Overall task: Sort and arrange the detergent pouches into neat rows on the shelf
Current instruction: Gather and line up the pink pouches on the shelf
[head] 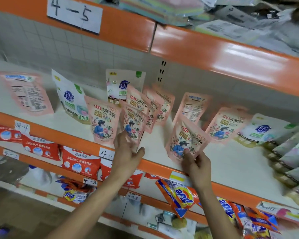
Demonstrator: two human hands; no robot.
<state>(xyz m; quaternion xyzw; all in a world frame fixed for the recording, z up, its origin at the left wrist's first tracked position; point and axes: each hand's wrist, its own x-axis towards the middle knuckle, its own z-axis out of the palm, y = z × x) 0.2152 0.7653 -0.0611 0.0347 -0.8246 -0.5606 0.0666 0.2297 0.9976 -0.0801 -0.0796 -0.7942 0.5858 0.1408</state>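
I am wearing the camera on my head, and it is looking forward and a little down at the shelf from close up.

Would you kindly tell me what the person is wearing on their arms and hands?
Nothing visible: the left hand and right hand are bare, no gloves, rings or watch. The left forearm and right forearm are uncovered too, no sleeve in view.
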